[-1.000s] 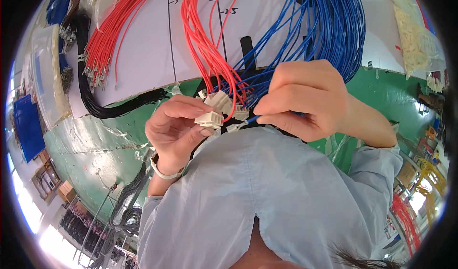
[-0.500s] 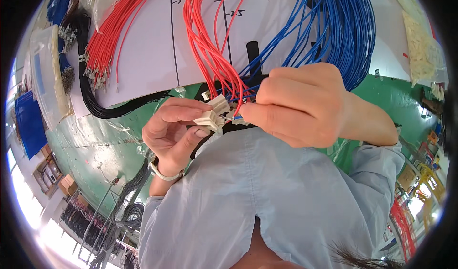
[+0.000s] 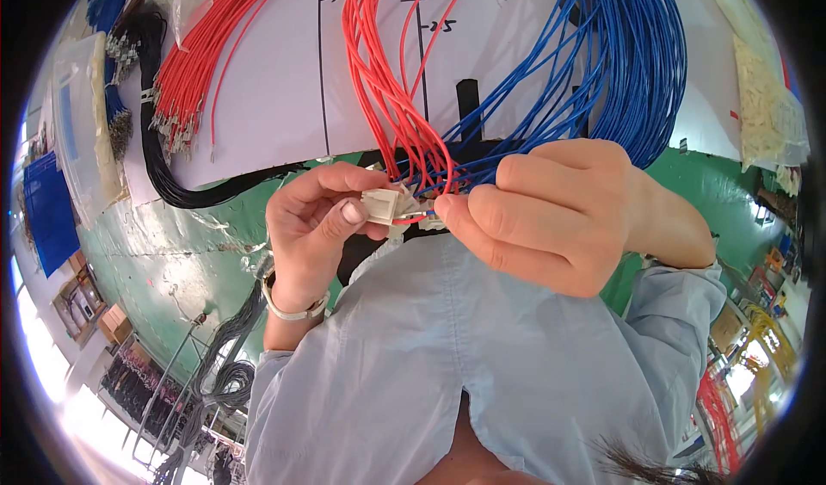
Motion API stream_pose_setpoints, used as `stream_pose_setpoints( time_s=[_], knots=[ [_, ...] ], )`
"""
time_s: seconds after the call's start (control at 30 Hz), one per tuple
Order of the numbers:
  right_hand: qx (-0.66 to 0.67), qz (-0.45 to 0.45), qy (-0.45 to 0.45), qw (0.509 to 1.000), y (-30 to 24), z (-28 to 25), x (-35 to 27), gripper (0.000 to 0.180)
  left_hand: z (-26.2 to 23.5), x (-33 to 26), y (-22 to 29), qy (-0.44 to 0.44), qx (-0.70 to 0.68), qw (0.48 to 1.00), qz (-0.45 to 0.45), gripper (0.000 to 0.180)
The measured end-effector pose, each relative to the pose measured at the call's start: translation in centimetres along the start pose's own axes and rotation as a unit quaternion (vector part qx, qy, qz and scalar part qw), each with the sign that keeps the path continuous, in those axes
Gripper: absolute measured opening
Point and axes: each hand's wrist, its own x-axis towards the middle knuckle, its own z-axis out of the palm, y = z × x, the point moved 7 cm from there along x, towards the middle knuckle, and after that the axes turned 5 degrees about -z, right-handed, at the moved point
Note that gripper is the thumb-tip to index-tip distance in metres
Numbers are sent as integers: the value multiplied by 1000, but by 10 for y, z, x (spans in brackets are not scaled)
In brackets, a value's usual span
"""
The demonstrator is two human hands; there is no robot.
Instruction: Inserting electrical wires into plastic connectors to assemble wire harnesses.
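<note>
Two hands are meeting at frame centre over a white plastic connector (image 3: 381, 205). I'm seeing the left hand (image 3: 314, 227) curling around it, thumb and fingers pinching the housing, so it is closed on the part. Connector's long axis is running roughly left-right in the head view, with its wired end pointing right toward the right hand (image 3: 551, 214). That hand is closing finger and thumb on a red wire (image 3: 413, 220) right at the connector's mouth, other fingers folded in. Red wire bundle (image 3: 387, 80) and blue wire bundle (image 3: 602, 63) are dropping from above into the same spot, crowding the top side; I'm not able to tell which strands are already seated. Below the hands a light blue shirt (image 3: 482, 356) is sitting close underneath, so little open room there. More room is showing to the left, over the green bench top (image 3: 163, 244). White marked board (image 3: 275, 98) is lying behind the wires, with another red bundle (image 3: 194, 72) and a black cable (image 3: 172, 184) along its left edge. Clear plastic bags (image 3: 82, 115) at far left are holding something, contents unclear.
</note>
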Motion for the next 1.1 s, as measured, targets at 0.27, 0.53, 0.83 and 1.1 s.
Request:
stream_pose_setpoints(
  time_s=[0.27, 0.53, 0.83, 1.1],
  knots=[
    [-8, 61, 6, 998, 4, 10, 0, 23, 4, -6, 6, 9, 48, 997, 53, 24],
    [33, 64, 33, 997, 1, 14, -2, 23, 7, -1, 7, -29, -34, 999, 3, 20],
    [166, 199, 18, 966, 26, 21, 3, 19, 17, -3, 21, -34, 38, 995, 91, 17],
    [232, 205, -200, 930, 23, 23, 2, 15, 15, 17, 69, -125, 336, 928, 105, 20]
  ],
)
